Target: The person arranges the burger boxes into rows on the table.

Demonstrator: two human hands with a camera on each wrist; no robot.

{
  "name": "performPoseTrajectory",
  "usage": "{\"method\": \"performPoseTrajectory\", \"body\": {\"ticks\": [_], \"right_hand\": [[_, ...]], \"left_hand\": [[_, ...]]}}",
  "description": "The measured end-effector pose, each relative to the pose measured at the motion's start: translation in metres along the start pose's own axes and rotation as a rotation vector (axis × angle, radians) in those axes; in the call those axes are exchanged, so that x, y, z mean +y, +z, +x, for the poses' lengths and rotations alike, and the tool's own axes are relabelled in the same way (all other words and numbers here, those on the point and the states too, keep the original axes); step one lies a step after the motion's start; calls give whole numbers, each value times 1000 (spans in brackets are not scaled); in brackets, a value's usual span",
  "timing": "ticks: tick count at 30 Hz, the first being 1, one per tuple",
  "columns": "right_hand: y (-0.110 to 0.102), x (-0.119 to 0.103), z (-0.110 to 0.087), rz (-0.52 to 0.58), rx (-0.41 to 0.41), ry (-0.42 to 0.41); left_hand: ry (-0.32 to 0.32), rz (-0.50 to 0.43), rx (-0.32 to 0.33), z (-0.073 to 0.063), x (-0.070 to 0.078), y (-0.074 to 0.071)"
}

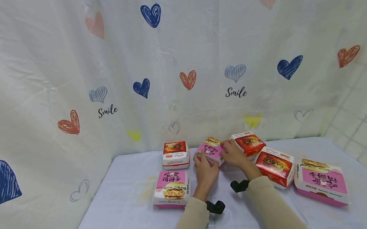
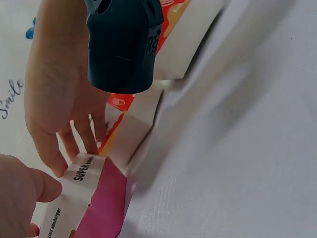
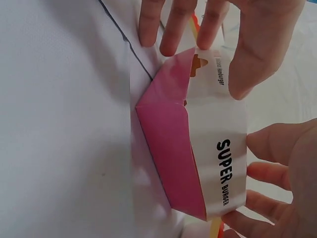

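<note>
A pink-and-white burger box point(image 1: 211, 150) sits at the table's back middle, between both hands. The left hand point(image 1: 205, 171) holds its left side, thumb at the near edge, as the right wrist view shows with the left hand point(image 3: 262, 44) at the top. The right hand point(image 1: 233, 154) grips the opposite corner; its fingers point(image 3: 267, 173) lie along the white lid of the burger box point(image 3: 218, 134). In the left wrist view, the left thumb point(image 2: 47, 186) rests on the lid, while the right hand's fingertips reach the other end. The lid looks closed.
Left of the hands, a red-and-white burger box point(image 1: 175, 155) stands behind a pink one point(image 1: 172, 188). To the right stand two red burger boxes point(image 1: 250, 144) point(image 1: 275, 165) and another pink one point(image 1: 323, 180). A heart-printed curtain point(image 1: 172, 58) hangs behind the table.
</note>
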State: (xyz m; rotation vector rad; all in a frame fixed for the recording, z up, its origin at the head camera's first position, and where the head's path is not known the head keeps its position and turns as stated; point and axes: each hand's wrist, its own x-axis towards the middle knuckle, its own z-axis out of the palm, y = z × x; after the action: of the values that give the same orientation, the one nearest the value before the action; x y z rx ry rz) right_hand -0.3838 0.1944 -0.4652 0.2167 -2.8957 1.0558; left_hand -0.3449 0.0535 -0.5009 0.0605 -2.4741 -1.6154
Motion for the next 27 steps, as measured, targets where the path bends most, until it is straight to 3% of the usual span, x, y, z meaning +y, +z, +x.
{"method": "performPoseTrajectory", "body": {"ticks": [12,19,27], "right_hand": [[5,-1,-9,-8,61,58],[9,0,-15,0,100,20],[14,1,-18,-41,108,54]], "left_hand": [[96,-17,-5,0,-1,1],[96,-4,26,1,-3,1],[88,-8,25,2,-5,2]]}}
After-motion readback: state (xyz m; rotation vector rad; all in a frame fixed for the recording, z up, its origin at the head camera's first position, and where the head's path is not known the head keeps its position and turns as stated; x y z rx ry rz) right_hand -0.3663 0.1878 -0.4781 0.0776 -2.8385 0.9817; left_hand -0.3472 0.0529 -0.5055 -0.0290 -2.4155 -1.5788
